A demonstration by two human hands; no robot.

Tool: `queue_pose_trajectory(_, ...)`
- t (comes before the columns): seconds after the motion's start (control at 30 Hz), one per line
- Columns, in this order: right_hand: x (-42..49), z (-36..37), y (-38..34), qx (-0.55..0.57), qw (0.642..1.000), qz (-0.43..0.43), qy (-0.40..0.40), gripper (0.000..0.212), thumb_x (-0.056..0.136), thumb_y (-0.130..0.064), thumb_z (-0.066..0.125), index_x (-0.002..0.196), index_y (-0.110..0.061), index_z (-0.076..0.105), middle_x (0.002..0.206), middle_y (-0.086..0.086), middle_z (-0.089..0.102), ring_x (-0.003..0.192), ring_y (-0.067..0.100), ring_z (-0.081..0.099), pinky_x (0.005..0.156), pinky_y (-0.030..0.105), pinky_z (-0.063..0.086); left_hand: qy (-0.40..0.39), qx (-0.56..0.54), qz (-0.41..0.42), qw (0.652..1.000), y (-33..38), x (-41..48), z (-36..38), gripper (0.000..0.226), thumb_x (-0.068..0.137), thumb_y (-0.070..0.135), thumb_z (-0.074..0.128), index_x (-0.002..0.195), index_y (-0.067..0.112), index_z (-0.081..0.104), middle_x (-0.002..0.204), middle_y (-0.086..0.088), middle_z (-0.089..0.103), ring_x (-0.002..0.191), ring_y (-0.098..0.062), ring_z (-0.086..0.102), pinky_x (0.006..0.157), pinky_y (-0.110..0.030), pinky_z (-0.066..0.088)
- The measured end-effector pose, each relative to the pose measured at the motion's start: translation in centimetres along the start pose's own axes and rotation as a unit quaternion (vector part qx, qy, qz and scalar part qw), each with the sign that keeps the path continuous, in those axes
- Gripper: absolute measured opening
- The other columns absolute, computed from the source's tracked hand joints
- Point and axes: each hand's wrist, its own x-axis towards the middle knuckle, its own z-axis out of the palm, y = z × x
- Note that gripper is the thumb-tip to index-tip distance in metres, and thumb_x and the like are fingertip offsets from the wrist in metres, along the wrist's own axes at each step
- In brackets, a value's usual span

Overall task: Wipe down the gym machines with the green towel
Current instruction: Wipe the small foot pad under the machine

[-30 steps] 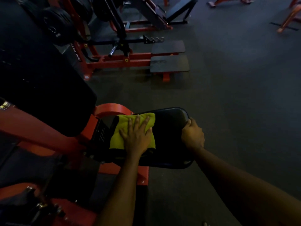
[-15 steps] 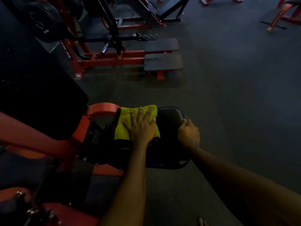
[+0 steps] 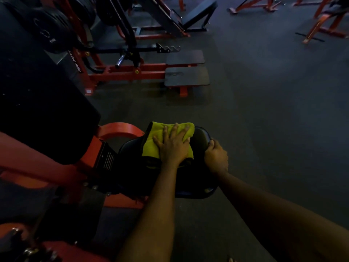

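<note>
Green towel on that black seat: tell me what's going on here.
A person is wiping the black seat pad of a red-framed gym machine. Their left grip, an open hand with fingers spread, presses the green towel flat on the far part of the pad. Their right grip curls round the pad's right edge, seemingly to steady it. The other machines stand beyond on the dark floor.

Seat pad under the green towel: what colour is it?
Black: the seat pad shows best in the head view.
</note>
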Motion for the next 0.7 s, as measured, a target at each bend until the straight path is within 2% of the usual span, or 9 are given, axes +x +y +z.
queue_pose_trajectory(0.1, 0.0, -0.1, -0.1, 0.001, 1.000, 0.006, 0.002, 0.044, 0.109, -0.040, 0.029, 0.146, -0.026, 0.050, 0.136, 0.018, 0.060, 0.123, 0.042, 0.056, 0.098, 0.046, 0.045, -0.013, 0.038, 0.110, 0.993, -0.4, -0.8, 0.3, 0.054, 0.101, 0.054, 0.040, 0.148, 0.063, 0.017, 0.167, 0.020, 0.004, 0.155, -0.019, -0.002, 0.116, -0.068, 0.002)
queue_pose_trajectory(0.23, 0.2, -0.1, 0.1, 0.000, 1.000, 0.000, 0.002, 0.045, 0.109, -0.040, 0.028, 0.145, -0.025, 0.051, 0.135, 0.018, 0.061, 0.122, 0.043, 0.056, 0.097, 0.047, 0.045, -0.042, 0.045, 0.129, 0.990, -0.6, 1.0, -0.2, 0.051, 0.100, 0.058, 0.036, 0.147, 0.065, 0.015, 0.166, 0.020, 0.004, 0.155, -0.019, 0.000, 0.115, -0.070, 0.003)
queue_pose_trajectory(0.47, -0.1, -0.4, -0.2, -0.009, 1.000, -0.008, -0.010, 0.045, 0.110, -0.041, 0.028, 0.143, -0.024, 0.052, 0.130, 0.015, 0.063, 0.118, 0.039, 0.059, 0.097, 0.046, 0.047, 0.023, -0.013, -0.054, 0.998, -0.7, 1.3, -0.3, 0.051, 0.099, 0.062, 0.033, 0.149, 0.051, 0.030, 0.165, 0.010, 0.021, 0.154, -0.024, 0.006, 0.111, -0.075, -0.008)
queue_pose_trajectory(0.7, -0.2, -0.8, 0.0, -0.006, 0.999, -0.025, -0.037, 0.043, 0.110, -0.042, 0.026, 0.140, -0.025, 0.051, 0.123, 0.012, 0.065, 0.112, 0.035, 0.062, 0.095, 0.047, 0.049, 0.062, -0.019, -0.184, 0.981, -8.6, 0.5, -1.6, 0.054, 0.098, 0.062, 0.031, 0.149, 0.048, 0.032, 0.163, 0.008, 0.023, 0.154, -0.028, 0.004, 0.111, -0.077, -0.003)
